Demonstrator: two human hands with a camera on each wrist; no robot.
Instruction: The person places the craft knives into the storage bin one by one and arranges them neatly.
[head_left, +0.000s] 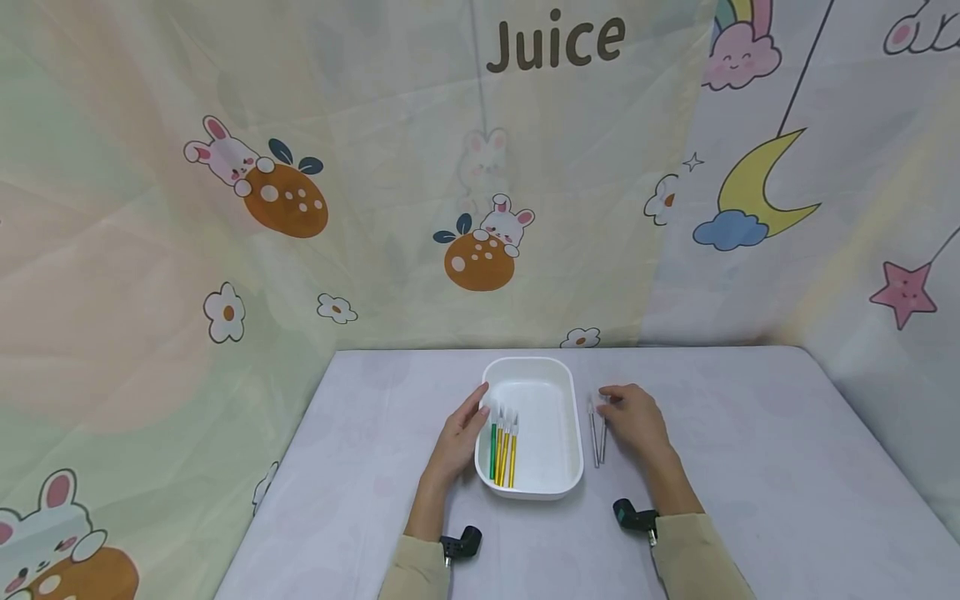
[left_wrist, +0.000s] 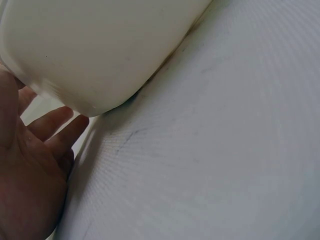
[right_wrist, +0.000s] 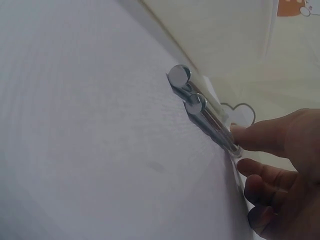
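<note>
A white rectangular tray [head_left: 551,433] lies on the table. My left hand [head_left: 456,437] holds its left rim, thumb at the rim and fingers against the outer wall [left_wrist: 95,55]. Inside, along the left side, lie several slim pen-shaped craft knives [head_left: 505,450], one green and the others yellow, with pale tips away from me. Two silver craft knives [head_left: 595,437] lie side by side just right of the tray. My right hand [head_left: 633,417] pinches the right-hand one near its far end; its round butt [right_wrist: 196,103] rests low by the cloth.
A pale cloth [head_left: 750,442] covers the table. Printed curtains [head_left: 390,167] hang behind and at both sides. Each wrist carries a small black camera, the left one [head_left: 462,543] and the right one [head_left: 633,515].
</note>
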